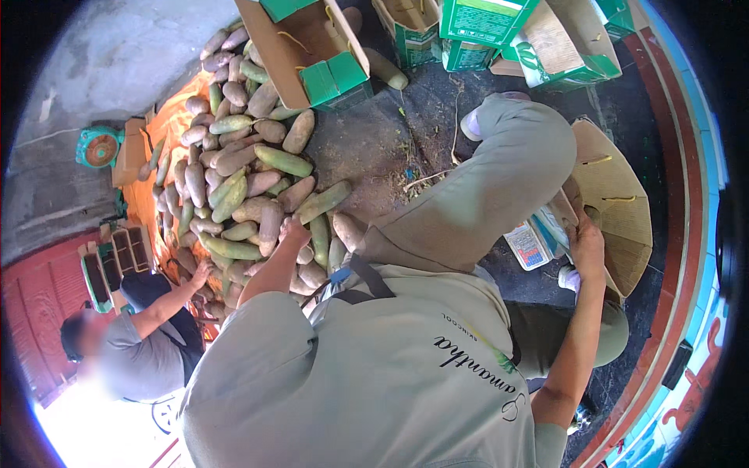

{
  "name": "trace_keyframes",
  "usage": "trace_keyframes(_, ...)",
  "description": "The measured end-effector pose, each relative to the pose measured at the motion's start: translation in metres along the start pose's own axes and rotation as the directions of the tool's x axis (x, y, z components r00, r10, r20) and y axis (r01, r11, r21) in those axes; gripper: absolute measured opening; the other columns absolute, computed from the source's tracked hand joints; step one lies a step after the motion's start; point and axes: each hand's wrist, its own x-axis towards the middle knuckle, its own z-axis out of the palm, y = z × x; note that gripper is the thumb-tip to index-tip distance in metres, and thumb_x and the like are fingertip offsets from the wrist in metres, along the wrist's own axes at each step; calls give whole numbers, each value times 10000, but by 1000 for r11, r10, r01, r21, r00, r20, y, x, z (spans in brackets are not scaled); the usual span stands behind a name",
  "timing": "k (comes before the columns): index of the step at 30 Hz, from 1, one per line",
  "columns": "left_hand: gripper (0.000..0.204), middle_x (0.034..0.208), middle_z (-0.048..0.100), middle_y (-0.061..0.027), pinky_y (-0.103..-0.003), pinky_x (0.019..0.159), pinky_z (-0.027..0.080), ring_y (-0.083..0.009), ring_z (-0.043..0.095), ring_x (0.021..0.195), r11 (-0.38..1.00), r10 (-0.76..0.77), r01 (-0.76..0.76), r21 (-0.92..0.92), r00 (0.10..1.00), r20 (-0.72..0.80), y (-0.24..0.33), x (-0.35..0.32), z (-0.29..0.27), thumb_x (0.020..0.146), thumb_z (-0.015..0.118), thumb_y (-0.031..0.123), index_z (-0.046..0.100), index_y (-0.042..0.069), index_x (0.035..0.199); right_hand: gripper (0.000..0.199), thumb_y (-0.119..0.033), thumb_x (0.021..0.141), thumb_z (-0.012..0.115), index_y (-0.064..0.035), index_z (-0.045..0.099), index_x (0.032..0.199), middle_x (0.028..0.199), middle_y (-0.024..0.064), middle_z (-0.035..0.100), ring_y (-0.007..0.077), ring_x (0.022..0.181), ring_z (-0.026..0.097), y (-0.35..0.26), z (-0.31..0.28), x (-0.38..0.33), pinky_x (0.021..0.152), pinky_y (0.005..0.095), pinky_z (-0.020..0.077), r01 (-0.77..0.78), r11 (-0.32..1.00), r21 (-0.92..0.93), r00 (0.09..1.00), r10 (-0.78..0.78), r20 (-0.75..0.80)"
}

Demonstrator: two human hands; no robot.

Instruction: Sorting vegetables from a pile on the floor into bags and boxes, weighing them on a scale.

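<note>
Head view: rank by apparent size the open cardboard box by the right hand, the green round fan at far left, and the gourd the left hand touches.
1. Cardboard box, held by the right hand: largest.
2. and 3. Green fan and the gourd under the left hand: too alike to rank, and fisheye bending toward the rim makes it unsure.

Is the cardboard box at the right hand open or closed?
Open. The box has its flaps spread and its brown inside showing; the right hand grips its near edge. Whether anything lies inside, I cannot tell.
</note>
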Motion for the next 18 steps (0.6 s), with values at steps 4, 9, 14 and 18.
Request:
trace_keyframes(4,739,1202,470,-190,-415,864,457,-361,506,1071,959,-171,195,-207,977,127,-19,18,17,656,691,250,339,125,1293,326,-76,767,587,-79,540,1090,962,204,595,364,905,567,2,3,0,779,425,451,-1,1000,-27,1000,1,-1)
trace_keyframes(9,641,1321,363,-191,-369,966,391,-319,436,1179,935,-262,302,-184,941,214,-11,20,5,711,592,169,344,47,1289,336,-72,758,602,-79,542,1088,955,201,599,358,906,572,-1,6,-1,774,422,455,-65,997,-44,997,63,-44)
trace_keyframes(14,415,1140,510,-186,-357,822,451,-277,514,1075,982,-177,185,-28,967,182,7,18,-5,726,569,141,516,1,1113,347,-68,747,608,-83,548,1089,962,200,599,355,902,576,0,6,-2,775,420,459,-66,997,-50,996,63,-60)
trace_keyframes(18,193,821,563,-118,-346,593,524,-254,582,716,587,-243,518,-622,846,474,-34,68,47,687,677,62,583,51,855,359,-63,737,611,-85,551,1090,966,195,601,355,893,580,2,7,4,766,414,470,-49,997,-52,997,46,-56)
